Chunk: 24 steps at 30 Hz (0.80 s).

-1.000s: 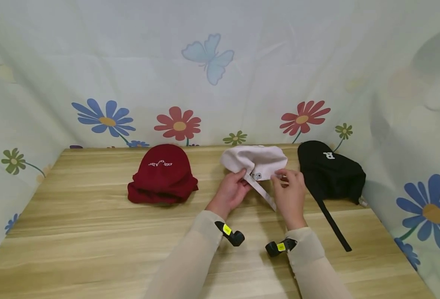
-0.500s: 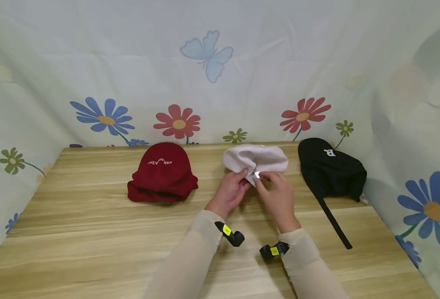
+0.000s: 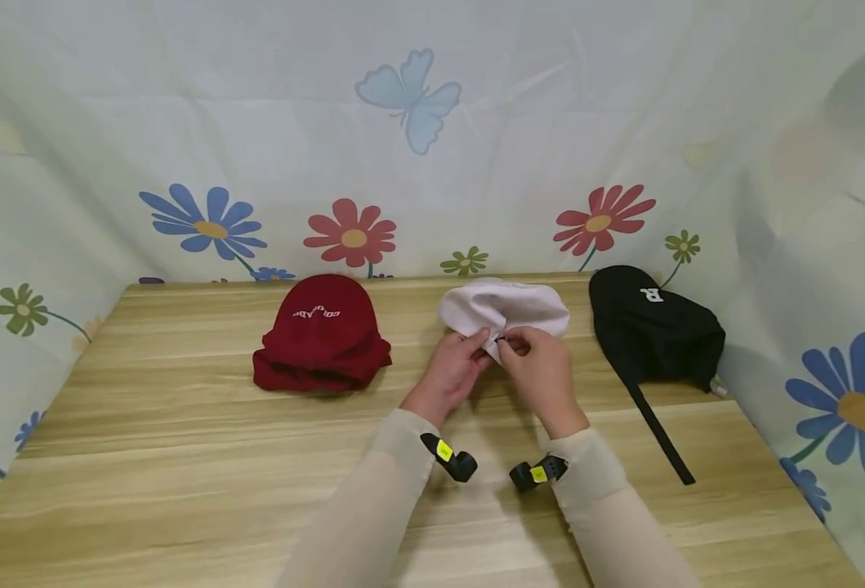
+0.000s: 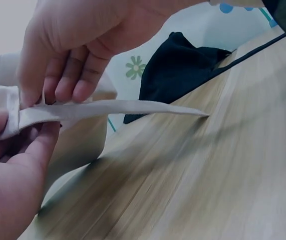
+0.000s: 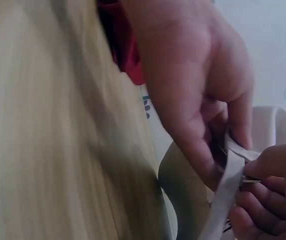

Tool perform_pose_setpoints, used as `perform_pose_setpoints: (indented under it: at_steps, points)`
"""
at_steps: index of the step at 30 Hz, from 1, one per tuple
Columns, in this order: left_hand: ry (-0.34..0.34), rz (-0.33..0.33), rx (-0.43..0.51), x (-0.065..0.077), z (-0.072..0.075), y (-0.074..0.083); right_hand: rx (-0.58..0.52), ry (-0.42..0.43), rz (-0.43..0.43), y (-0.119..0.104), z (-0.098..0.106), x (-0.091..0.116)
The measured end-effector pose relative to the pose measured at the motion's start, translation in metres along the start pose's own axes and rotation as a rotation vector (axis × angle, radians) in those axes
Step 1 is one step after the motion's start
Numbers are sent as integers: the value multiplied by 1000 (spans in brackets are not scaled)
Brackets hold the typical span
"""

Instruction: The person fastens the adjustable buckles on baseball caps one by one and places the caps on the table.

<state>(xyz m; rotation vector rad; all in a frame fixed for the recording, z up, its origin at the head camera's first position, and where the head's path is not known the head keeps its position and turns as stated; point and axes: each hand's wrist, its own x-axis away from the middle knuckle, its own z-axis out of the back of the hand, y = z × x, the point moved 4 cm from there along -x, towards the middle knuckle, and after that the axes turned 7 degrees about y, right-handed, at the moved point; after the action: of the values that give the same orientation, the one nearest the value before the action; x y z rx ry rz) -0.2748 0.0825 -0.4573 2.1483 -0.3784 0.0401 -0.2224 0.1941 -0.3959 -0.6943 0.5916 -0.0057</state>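
Left fingers and right fingers pinch the pale cap; black cap reads "R".

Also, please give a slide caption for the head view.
Left hand and right hand hold a pale cap between a red cap and a black cap.

White "R" on black cap; red cap's lettering partly illegible

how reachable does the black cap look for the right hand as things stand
Probably yes: the black cap lies to the right of the right hand and nothing seems to stand between them, though those fingers would likely first have to release the pale cap.
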Motion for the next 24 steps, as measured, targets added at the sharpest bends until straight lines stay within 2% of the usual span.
perform_pose_setpoints:
  at_steps: [6,10,12,15,18,24]
  points:
    - [-73,-7,-56,5,8,6,-156,-79,-183,9,2,-4]
    - [-133,-3,-162,11,15,11,-325,-118,-289,15,5,-4]
    - [-135,17,-220,13,19,14,-410,-125,-322,18,6,-4]
    - [-101,52,-294,15,27,18,-505,-121,-367,19,8,-4]
    - [-32,55,-309,17,34,22,-577,-121,-408,20,8,-4]
    - [129,9,-180,23,45,34,-675,-127,-447,19,8,-4]
